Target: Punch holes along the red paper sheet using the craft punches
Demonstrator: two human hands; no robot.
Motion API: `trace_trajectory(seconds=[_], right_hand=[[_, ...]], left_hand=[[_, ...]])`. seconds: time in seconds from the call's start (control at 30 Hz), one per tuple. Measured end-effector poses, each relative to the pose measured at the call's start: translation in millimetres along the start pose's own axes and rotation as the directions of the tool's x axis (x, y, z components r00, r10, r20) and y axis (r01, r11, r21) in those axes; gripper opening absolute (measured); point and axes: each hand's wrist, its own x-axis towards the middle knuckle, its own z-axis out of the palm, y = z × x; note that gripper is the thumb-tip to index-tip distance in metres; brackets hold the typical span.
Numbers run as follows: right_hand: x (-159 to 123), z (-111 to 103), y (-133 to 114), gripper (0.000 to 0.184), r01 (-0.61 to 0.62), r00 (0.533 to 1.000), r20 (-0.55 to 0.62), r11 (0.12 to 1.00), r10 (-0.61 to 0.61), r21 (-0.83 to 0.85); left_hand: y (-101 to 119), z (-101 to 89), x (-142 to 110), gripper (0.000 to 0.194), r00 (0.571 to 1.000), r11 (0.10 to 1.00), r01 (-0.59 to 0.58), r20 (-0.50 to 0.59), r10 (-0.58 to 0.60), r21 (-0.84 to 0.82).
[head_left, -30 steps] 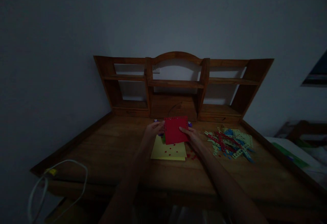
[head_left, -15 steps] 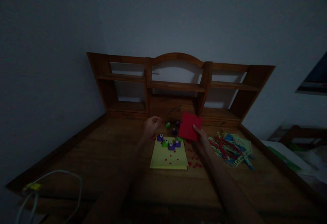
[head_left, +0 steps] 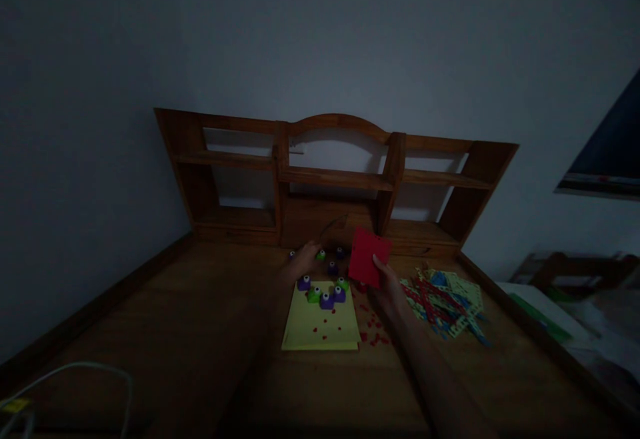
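My right hand (head_left: 387, 279) grips a red square sheet (head_left: 369, 257) by its lower right side, thumb on the face, and holds it tilted above the desk. My left hand (head_left: 305, 260) is over the far part of the desk, close to a small green piece with an eye (head_left: 321, 255); its fingers are dim and blurred. Purple pieces with eyes (head_left: 333, 268) stand nearby. On a pale yellow sheet (head_left: 320, 335) several purple and green eye pieces (head_left: 327, 300) sit along the top edge, with small red bits (head_left: 325, 321) below them.
Red scraps (head_left: 375, 332) lie right of the yellow sheet. A pile of red, blue and yellow perforated strips (head_left: 445, 302) is farther right. A wooden shelf unit (head_left: 340, 175) closes off the back. A white cable (head_left: 95, 364) loops at the left front.
My left hand has come forward and right, toward the green eye piece. The view has shifted slightly, and the red sheet is still in my right hand.
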Motion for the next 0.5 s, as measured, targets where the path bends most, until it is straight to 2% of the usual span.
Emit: trace_trajectory(seconds=[0.17, 0.23, 0.27, 0.37, 0.5], right_hand=[[-3.6, 3.7, -0.1, 0.032, 0.016, 1.0, -0.003, 1.0, -0.016, 0.004], [-6.1, 6.4, -0.7, 0.032, 0.009, 1.0, -0.018, 1.0, -0.009, -0.02], [-7.8, 8.4, -0.7, 0.033, 0.002, 1.0, -0.021, 0.999, -0.002, -0.034], [-14.5, 16.3, 1.6, 0.035, -0.018, 0.999, -0.038, 0.997, 0.016, -0.073], [-25.2, 28.4, 9.6, 0.034, -0.015, 0.996, -0.087, 0.986, 0.0, -0.167]], left_hand=[[7.7, -7.8, -3.8, 0.027, 0.998, 0.998, 0.003, -0.06, -0.006, -0.058], [17.3, -17.5, -11.5, 0.025, 0.991, 0.967, -0.01, -0.132, -0.024, -0.256], [22.6, -23.1, -17.2, 0.022, 0.988, 0.922, -0.024, -0.151, -0.038, -0.385], [36.7, -39.5, -40.3, 0.029, 0.978, 0.667, -0.055, -0.175, -0.115, -0.743], [41.2, -52.0, -70.9, 0.039, 0.984, 0.306, -0.014, -0.067, -0.164, -0.952]])
